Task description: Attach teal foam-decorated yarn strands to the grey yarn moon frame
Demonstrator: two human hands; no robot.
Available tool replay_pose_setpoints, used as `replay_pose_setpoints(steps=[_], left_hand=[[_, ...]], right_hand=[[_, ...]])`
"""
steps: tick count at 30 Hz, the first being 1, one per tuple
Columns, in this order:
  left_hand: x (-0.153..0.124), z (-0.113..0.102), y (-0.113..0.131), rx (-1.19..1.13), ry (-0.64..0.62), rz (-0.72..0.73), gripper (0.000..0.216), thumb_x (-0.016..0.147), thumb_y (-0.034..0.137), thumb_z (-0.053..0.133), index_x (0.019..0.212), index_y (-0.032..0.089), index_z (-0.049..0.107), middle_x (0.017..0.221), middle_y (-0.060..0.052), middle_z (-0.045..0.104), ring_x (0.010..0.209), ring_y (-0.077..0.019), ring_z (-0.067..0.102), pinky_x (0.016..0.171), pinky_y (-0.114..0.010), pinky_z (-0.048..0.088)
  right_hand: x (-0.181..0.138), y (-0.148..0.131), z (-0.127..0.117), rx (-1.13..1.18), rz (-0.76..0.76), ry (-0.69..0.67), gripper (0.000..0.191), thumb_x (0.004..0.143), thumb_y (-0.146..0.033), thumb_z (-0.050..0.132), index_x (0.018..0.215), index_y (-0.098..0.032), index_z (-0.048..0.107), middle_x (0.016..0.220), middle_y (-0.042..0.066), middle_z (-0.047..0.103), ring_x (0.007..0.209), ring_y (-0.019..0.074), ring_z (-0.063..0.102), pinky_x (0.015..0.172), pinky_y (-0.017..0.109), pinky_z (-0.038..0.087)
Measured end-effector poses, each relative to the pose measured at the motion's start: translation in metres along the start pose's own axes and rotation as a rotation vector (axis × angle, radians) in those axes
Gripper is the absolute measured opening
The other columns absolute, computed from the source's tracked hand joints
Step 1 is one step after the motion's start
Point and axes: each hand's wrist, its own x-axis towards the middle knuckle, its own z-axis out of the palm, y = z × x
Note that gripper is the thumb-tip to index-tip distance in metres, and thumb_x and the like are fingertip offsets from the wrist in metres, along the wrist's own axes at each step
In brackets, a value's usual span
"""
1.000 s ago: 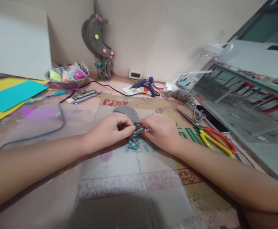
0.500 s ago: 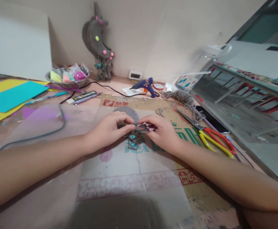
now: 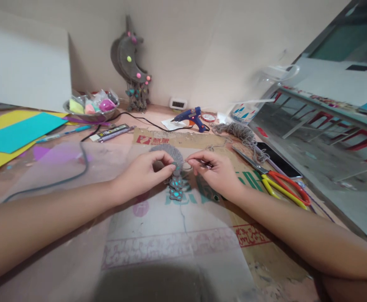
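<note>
My left hand (image 3: 145, 172) is closed in a pinch on the lower edge of a grey yarn-wrapped crescent (image 3: 169, 152) lying on the cardboard. A string of small teal and grey pieces (image 3: 175, 188) hangs from that spot toward me. My right hand (image 3: 216, 170) faces it, fingers pinched on a thin strand at the same place; a small dark tool shows only partly under its fingers. The two hands almost touch.
Red and yellow scissors (image 3: 280, 184) and a phone (image 3: 276, 158) lie to the right, with loose grey yarn (image 3: 240, 132) behind. A blue glue gun (image 3: 191, 117), a bowl of clay packets (image 3: 90, 108), coloured paper sheets (image 3: 16, 132) and a finished moon ornament (image 3: 129, 63) stand farther back.
My right hand has lifted and turned, so the small metal tool seen between the fingers earlier is now mostly hidden. The left hand stays pinched on the crescent.
</note>
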Motion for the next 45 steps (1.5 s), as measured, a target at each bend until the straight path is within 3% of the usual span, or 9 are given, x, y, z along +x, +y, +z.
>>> replay_pose_setpoints(steps=[6,15,27,31,34,37,40,45], left_hand=[[0.000,0.000,-0.001,-0.050,-0.032,-0.006,0.014,0.086,0.030,0.055,0.082,0.017,0.060,0.077,0.002,0.065,0.068,-0.0106,0.059,0.065,-0.022,0.047],[0.001,-0.002,-0.003,-0.075,-0.056,0.038,0.021,0.087,0.035,0.056,0.094,0.019,0.067,0.087,-0.002,0.070,0.078,-0.0147,0.063,0.073,-0.026,0.051],[0.000,-0.002,-0.002,-0.076,-0.066,0.085,0.022,0.093,0.035,0.047,0.085,0.017,0.056,0.082,0.000,0.061,0.078,-0.0128,0.057,0.072,-0.024,0.046],[0.000,-0.001,-0.002,-0.150,-0.092,0.039,0.020,0.092,0.035,0.049,0.093,0.018,0.060,0.086,-0.001,0.064,0.078,-0.0134,0.059,0.071,-0.025,0.047],[0.001,0.000,-0.006,-0.208,-0.062,0.048,0.022,0.090,0.033,0.053,0.106,0.019,0.058,0.090,-0.002,0.065,0.080,-0.0137,0.060,0.072,-0.026,0.048],[0.002,0.001,-0.009,-0.195,-0.010,0.078,0.017,0.088,0.032,0.056,0.098,0.018,0.056,0.087,-0.003,0.064,0.079,-0.0136,0.060,0.071,-0.026,0.048],[0.000,-0.001,-0.006,-0.174,-0.056,0.067,0.016,0.090,0.034,0.054,0.092,0.018,0.058,0.086,-0.003,0.065,0.078,-0.0139,0.061,0.070,-0.026,0.049],[-0.002,-0.003,0.005,-0.071,-0.127,0.080,0.023,0.086,0.039,0.059,0.098,0.021,0.068,0.096,-0.003,0.072,0.090,-0.0185,0.064,0.082,-0.031,0.049]], right_hand=[[0.000,-0.005,-0.003,0.104,0.011,0.068,0.013,0.086,-0.030,0.060,0.080,-0.019,0.062,0.063,-0.001,0.067,0.059,0.0118,0.061,0.058,0.023,0.045],[-0.004,-0.007,-0.002,0.114,-0.035,0.051,0.009,0.087,-0.026,0.057,0.081,-0.020,0.061,0.066,-0.002,0.066,0.061,0.0115,0.061,0.060,0.024,0.045],[-0.003,-0.008,-0.004,0.164,-0.044,0.095,0.023,0.089,-0.040,0.059,0.078,-0.020,0.056,0.063,-0.002,0.064,0.057,0.0098,0.059,0.056,0.023,0.045],[-0.003,-0.008,-0.003,0.181,-0.053,0.099,0.024,0.089,-0.043,0.058,0.079,-0.021,0.055,0.063,-0.002,0.064,0.058,0.0102,0.061,0.058,0.023,0.047],[-0.005,-0.011,-0.004,0.196,-0.051,0.099,0.024,0.089,-0.044,0.058,0.081,-0.021,0.055,0.065,-0.002,0.066,0.060,0.0107,0.063,0.060,0.024,0.048],[-0.007,-0.016,-0.005,0.200,-0.050,0.088,0.023,0.089,-0.044,0.057,0.082,-0.022,0.055,0.066,-0.001,0.067,0.061,0.0113,0.063,0.060,0.025,0.048],[-0.009,-0.022,-0.006,0.186,-0.061,0.077,0.023,0.088,-0.043,0.059,0.079,-0.022,0.055,0.066,-0.001,0.066,0.059,0.0114,0.063,0.058,0.025,0.048],[-0.007,-0.029,-0.005,0.102,-0.053,0.093,0.022,0.084,-0.042,0.064,0.076,-0.022,0.059,0.068,0.000,0.068,0.059,0.0115,0.062,0.052,0.024,0.046]])
